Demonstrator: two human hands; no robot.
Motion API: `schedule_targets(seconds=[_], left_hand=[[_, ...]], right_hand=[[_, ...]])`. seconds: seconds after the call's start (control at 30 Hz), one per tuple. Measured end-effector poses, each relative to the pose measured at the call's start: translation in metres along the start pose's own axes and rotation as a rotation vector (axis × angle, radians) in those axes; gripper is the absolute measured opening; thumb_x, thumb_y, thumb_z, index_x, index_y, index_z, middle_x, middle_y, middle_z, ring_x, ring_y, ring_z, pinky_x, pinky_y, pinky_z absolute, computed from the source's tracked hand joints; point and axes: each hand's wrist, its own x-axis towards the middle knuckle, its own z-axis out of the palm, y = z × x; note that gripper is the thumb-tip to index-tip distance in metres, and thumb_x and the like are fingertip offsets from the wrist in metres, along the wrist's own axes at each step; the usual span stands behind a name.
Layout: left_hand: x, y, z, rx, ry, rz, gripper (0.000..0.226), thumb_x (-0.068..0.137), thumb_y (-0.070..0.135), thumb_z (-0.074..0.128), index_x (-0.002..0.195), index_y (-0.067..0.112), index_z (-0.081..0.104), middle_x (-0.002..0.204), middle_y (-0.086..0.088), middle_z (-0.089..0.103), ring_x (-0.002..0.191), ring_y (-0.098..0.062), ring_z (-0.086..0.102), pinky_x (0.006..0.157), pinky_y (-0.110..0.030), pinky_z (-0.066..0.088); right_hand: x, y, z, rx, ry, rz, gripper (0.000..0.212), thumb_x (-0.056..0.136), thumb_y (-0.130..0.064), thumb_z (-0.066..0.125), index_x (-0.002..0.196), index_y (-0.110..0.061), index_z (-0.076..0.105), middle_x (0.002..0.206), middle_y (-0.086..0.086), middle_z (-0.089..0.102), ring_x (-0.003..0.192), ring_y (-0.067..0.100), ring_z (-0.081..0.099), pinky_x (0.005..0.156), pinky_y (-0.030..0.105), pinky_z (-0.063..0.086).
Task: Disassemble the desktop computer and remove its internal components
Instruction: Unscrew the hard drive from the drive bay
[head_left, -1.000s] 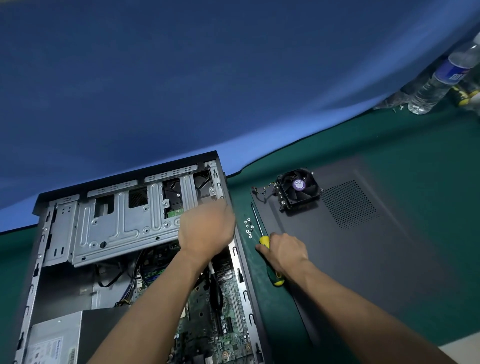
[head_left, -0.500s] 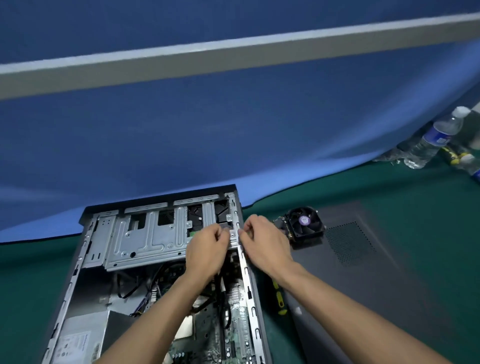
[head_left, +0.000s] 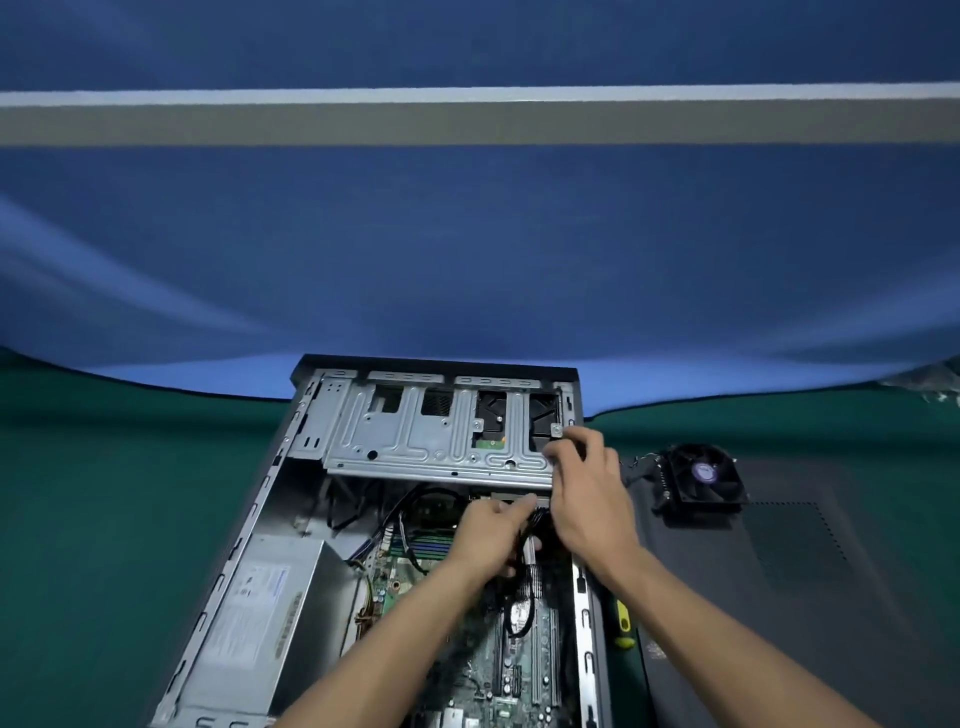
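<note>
Inside the open computer case (head_left: 270, 499), the left hand (head_left: 488, 535) reaches forward under the drive cage (head_left: 441, 441), fingers curled among black cables (head_left: 524, 545), though an actual grasp cannot be told. Just right, the right hand (head_left: 587, 493) pinches the cage's right corner, with the removed fan (head_left: 701, 478) lying apart on the side panel (head_left: 810, 597).

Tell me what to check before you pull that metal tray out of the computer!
1. Right hand holds the metal tray at its corner: ok.
2. Left hand on the black wires under the tray: ok.
3. Wires unplugged: cannot tell, the hands hide them.
4. Tray screws all out: cannot tell.
5. Fan out of the way, on the side cover: ok.
6. Screwdriver set down outside the computer case: ok.
</note>
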Motion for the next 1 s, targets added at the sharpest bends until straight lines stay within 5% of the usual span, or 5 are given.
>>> schedule_targets(seconds=[0.13,0.3,0.47,0.8,1.0], left_hand=[[0.003,-0.008,0.010,-0.074,0.100,0.075,0.035,0.096,0.022,0.054,0.063,0.010,0.049,0.068,-0.012,0.066,0.033,-0.006,0.033,0.038,-0.021,0.026],[0.001,-0.019,0.010,-0.244,0.059,0.125,0.031,0.096,0.014,0.052,0.065,0.008,0.054,0.062,-0.008,0.064,0.052,-0.012,0.057,0.057,-0.020,0.045],[0.004,-0.021,0.019,-0.522,-0.021,-0.027,0.021,0.099,0.008,0.035,0.086,-0.002,0.047,0.051,-0.013,0.056,0.036,-0.022,0.052,0.038,-0.024,0.045],[0.002,-0.008,0.027,-0.289,0.082,0.028,0.042,0.094,0.013,0.050,0.053,0.015,0.039,0.041,0.001,0.032,0.030,-0.008,0.022,0.035,-0.016,0.016],[-0.002,-0.016,0.018,-0.187,0.056,0.044,0.030,0.092,0.008,0.042,0.064,0.009,0.051,0.040,0.003,0.033,0.033,-0.009,0.023,0.035,-0.018,0.017]], right_hand=[[-0.005,0.000,-0.001,-0.025,-0.028,-0.003,0.030,0.098,-0.018,0.038,0.124,-0.025,0.049,0.145,-0.007,0.026,0.122,0.019,0.035,0.087,0.037,0.048],[-0.007,-0.001,0.000,-0.037,-0.039,0.002,0.033,0.098,-0.016,0.036,0.128,-0.026,0.046,0.147,-0.008,0.023,0.120,0.020,0.037,0.086,0.038,0.048],[-0.008,-0.002,0.001,-0.050,-0.034,0.009,0.035,0.098,-0.013,0.036,0.130,-0.026,0.045,0.147,-0.008,0.023,0.120,0.021,0.037,0.085,0.037,0.047],[-0.015,0.001,-0.005,-0.006,-0.088,-0.020,0.035,0.101,-0.028,0.032,0.135,-0.027,0.042,0.151,-0.014,0.019,0.125,0.020,0.038,0.093,0.040,0.045],[-0.016,0.002,-0.004,-0.035,-0.081,-0.028,0.035,0.102,-0.028,0.029,0.135,-0.027,0.041,0.154,-0.013,0.016,0.122,0.022,0.042,0.093,0.040,0.045]])
